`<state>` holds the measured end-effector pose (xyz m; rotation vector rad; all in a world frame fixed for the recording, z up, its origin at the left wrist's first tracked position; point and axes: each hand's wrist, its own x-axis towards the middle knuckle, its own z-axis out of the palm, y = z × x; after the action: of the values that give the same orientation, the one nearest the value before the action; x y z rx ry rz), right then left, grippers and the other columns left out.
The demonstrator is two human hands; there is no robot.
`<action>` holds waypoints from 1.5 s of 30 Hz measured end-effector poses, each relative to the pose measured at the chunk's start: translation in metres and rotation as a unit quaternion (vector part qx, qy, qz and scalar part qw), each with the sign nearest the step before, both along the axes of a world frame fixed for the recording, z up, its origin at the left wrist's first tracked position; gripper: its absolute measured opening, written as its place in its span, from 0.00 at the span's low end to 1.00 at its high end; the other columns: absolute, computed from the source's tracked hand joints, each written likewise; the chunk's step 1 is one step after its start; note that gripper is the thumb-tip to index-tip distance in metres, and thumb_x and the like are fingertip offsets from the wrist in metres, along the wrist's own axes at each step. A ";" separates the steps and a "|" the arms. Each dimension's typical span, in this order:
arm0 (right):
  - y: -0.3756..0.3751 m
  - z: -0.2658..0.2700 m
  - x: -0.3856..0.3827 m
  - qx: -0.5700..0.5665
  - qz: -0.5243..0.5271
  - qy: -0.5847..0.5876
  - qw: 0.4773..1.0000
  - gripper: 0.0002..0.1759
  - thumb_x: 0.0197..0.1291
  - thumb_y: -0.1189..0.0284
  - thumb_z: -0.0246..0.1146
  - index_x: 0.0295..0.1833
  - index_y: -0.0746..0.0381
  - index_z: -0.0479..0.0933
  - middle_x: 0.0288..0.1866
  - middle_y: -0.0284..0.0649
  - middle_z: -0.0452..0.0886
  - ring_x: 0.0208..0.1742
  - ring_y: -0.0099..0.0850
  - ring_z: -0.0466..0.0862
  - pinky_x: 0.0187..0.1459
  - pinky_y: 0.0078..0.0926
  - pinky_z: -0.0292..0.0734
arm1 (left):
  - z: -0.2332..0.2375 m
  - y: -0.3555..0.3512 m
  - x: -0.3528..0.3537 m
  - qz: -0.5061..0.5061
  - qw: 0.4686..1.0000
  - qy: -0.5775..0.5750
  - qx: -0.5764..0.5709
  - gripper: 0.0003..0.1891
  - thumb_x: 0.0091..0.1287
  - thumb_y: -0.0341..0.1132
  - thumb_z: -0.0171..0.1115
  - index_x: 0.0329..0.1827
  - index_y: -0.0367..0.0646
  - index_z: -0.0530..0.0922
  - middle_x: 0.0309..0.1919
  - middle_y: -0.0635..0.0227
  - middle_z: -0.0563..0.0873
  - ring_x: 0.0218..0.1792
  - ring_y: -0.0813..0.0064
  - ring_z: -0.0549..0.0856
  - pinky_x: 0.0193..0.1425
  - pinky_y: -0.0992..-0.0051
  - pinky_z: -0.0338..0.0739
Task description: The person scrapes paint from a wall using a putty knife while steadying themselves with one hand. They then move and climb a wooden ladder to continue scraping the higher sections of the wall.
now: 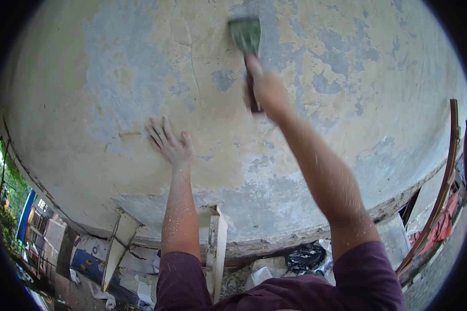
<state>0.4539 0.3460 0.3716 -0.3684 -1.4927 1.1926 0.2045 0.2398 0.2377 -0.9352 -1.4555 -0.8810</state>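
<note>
A wall [213, 140] with peeling cream paint and bluish-grey patches fills most of the view. My right hand [267, 93] grips the dark handle of a scraper [246, 36] with a wide greenish blade. The blade is up against the wall near the top centre, slightly blurred by motion. Lower on the left, my left hand [171, 142] lies flat on the wall with its fingers spread and holds nothing. Pale dust and flecks cover both forearms.
Below the wall runs a rough ledge [254, 248]. Two upright boards [216, 249] lean near its lower left. A black plastic bag [306, 257] lies among debris at the bottom. A long wooden strip [441, 197] and red cloth [443, 220] are at the right.
</note>
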 end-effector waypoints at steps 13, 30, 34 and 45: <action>-0.001 0.064 0.039 -0.044 0.064 -0.030 0.997 0.24 0.71 0.52 0.49 0.29 0.60 0.70 0.18 0.33 0.73 0.16 0.24 0.74 0.18 0.25 0.69 | -0.003 0.004 -0.004 0.010 1.000 0.003 0.018 0.34 0.70 0.58 0.39 0.73 0.45 0.57 0.74 0.51 0.54 0.74 0.42 0.50 0.71 0.42 0.47; 0.005 -0.052 -0.007 0.035 -0.066 -0.096 0.993 0.30 0.69 0.51 0.47 0.30 0.68 0.76 0.18 0.48 0.76 0.21 0.43 0.80 0.31 0.39 0.74 | -0.003 0.004 -0.001 0.000 1.000 0.002 0.026 0.34 0.71 0.58 0.39 0.73 0.45 0.58 0.74 0.52 0.54 0.74 0.42 0.51 0.70 0.44 0.48; -0.029 -0.160 0.013 -0.134 0.036 -0.152 0.979 0.29 0.69 0.50 0.47 0.31 0.65 0.78 0.19 0.41 0.77 0.19 0.30 0.78 0.28 0.35 0.72 | -0.001 0.003 0.001 0.012 1.000 0.003 0.024 0.34 0.71 0.58 0.39 0.73 0.46 0.58 0.74 0.52 0.54 0.74 0.42 0.51 0.70 0.43 0.47; -0.034 -0.075 -0.024 -0.043 0.045 -0.115 0.991 0.30 0.69 0.50 0.47 0.35 0.68 0.75 0.14 0.43 0.74 0.14 0.36 0.78 0.18 0.34 0.73 | -0.004 0.003 0.001 -0.019 1.000 -0.005 0.016 0.35 0.70 0.59 0.38 0.73 0.45 0.58 0.74 0.50 0.54 0.74 0.41 0.50 0.71 0.42 0.45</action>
<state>0.4299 0.3124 0.2964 -0.5146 -1.6732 1.3248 0.2056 0.2423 0.2339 -0.9374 -1.4324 -0.9354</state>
